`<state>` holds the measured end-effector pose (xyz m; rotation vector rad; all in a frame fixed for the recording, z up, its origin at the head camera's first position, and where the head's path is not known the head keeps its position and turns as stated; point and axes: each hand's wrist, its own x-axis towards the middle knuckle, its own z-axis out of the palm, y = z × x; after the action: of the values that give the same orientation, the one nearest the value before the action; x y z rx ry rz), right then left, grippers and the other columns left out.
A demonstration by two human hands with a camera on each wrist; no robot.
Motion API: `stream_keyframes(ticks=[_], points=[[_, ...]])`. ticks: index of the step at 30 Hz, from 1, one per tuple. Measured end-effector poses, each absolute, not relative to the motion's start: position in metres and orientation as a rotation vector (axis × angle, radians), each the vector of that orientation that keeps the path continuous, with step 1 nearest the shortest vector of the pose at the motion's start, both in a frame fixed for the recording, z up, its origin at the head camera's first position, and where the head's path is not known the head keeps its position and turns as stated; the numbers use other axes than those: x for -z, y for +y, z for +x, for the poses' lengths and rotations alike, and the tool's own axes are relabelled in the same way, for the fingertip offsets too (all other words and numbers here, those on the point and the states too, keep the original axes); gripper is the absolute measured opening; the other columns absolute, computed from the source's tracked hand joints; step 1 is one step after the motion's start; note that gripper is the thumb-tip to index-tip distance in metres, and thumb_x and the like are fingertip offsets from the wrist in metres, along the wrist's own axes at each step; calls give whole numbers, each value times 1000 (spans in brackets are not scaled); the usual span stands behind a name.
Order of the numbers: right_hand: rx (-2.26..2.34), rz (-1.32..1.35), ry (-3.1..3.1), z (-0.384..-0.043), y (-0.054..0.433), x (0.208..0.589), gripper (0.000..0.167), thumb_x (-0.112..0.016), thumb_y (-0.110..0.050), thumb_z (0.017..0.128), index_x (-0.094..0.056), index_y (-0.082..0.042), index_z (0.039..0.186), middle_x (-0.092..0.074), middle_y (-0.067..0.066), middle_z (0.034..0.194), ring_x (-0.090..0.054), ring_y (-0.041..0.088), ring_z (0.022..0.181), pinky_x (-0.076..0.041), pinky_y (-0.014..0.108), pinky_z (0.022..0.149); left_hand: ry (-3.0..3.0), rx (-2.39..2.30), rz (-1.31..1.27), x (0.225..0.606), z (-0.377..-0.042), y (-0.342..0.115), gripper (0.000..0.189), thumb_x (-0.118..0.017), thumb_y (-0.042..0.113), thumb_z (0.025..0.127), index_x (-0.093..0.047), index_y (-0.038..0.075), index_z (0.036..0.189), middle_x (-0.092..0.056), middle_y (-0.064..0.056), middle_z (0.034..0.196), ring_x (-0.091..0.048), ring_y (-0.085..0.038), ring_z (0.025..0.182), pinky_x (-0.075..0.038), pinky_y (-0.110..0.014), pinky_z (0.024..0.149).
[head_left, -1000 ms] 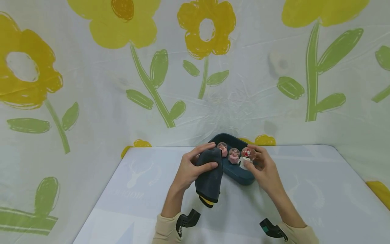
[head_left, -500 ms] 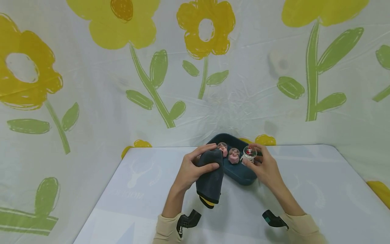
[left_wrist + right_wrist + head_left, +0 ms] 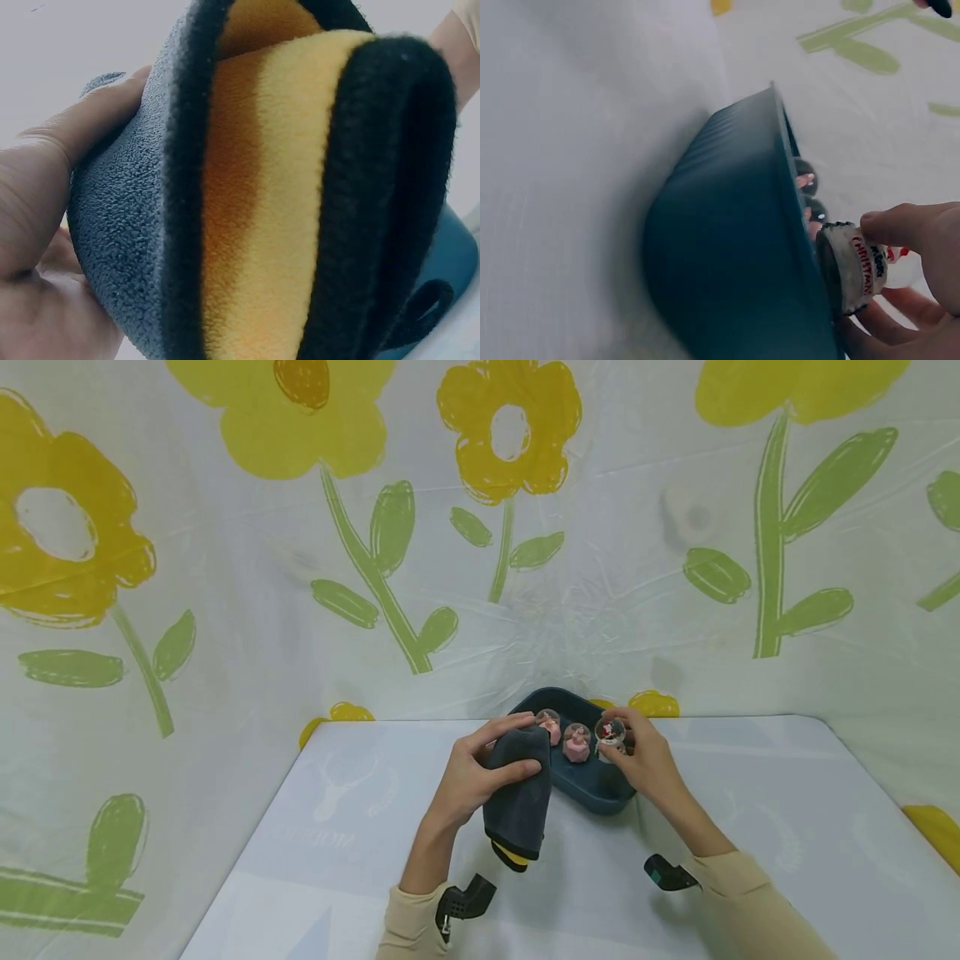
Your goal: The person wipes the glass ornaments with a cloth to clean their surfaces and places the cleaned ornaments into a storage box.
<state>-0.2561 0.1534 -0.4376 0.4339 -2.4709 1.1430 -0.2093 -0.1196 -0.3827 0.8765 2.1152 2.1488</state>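
My left hand grips a folded cloth, dark grey outside with black edging. Its yellow inner side faces the left wrist camera. In my right hand is a small snow globe with a red-and-white figure inside, pinched between thumb and fingers. Its white base carries "Christmas" lettering and sits right at the rim of a dark blue tray. Two pink-based snow globes stand in the tray: one in the middle, the other farther back, partly behind the left fingers.
The tray rests near the far edge of a white table with faint printed patterns. Behind it hangs a white curtain with yellow flowers and green leaves. A black camera is strapped at each wrist, over beige sleeves.
My right hand has turned the Christmas snow globe more upright and shifted it slightly about the tray's right end. The left hand with the cloth has barely moved.
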Motion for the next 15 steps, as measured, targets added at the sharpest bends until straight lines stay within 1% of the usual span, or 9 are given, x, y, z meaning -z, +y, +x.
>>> stream_keyframes(ticks=[1, 5, 8, 10, 12, 14, 15], points=[[-1124, 431, -2482, -257, 153, 438, 47, -75, -1, 84, -54, -3, 126, -59, 24, 117, -63, 39, 99, -57, 47, 77, 2117, -2148, 873, 383, -209, -120, 56, -76, 9, 85, -57, 8, 137, -57, -5, 140, -66, -20, 104, -59, -32, 81], [-1065, 385, -2541, -260, 153, 440, 46, -76, -3, 83, -55, -4, 123, -58, 24, 109, -55, 31, 87, -49, 37, 70, 2115, -2150, 867, 382, -210, -120, 56, -76, 9, 85, -56, 6, 137, -54, -14, 142, -66, -20, 102, -59, -32, 81], [-1022, 345, -2594, -263, 153, 441, 46, -76, -5, 82, -55, -6, 123, -59, 23, 105, -52, 30, 85, -43, 35, 69, 2110, -2152, 864, 382, -210, -120, 56, -76, 9, 85, -57, 8, 137, -53, -16, 143, -67, -20, 102, -59, -31, 81], [-989, 327, -2630, -265, 152, 441, 47, -77, -6, 82, -54, -7, 123, -60, 22, 105, -52, 29, 85, -42, 35, 67, 2109, -2152, 867, 383, -210, -120, 55, -76, 9, 85, -58, 10, 137, -53, -15, 142, -67, -20, 102, -59, -31, 81], [-958, 311, -2667, -267, 151, 441, 47, -77, -7, 83, -54, -7, 124, -60, 22, 105, -52, 30, 86, -41, 36, 66, 2110, -2150, 871, 383, -210, -120, 55, -76, 9, 85, -58, 11, 136, -55, -11, 141, -67, -19, 101, -59, -32, 81], [-930, 297, -2706, -268, 150, 441, 47, -76, -8, 83, -53, -7, 124, -59, 23, 107, -53, 32, 88, -43, 40, 67, 2109, -2150, 878, 384, -210, -120, 54, -76, 8, 85, -58, 11, 136, -56, -10, 140, -68, -20, 101, -59, -32, 80], [-925, 287, -2725, -268, 149, 440, 47, -76, -8, 83, -53, -7, 123, -59, 24, 108, -54, 34, 90, -44, 43, 69, 2110, -2149, 878, 384, -210, -120, 54, -76, 8, 85, -58, 12, 136, -57, -8, 140, -68, -20, 100, -59, -33, 80]])
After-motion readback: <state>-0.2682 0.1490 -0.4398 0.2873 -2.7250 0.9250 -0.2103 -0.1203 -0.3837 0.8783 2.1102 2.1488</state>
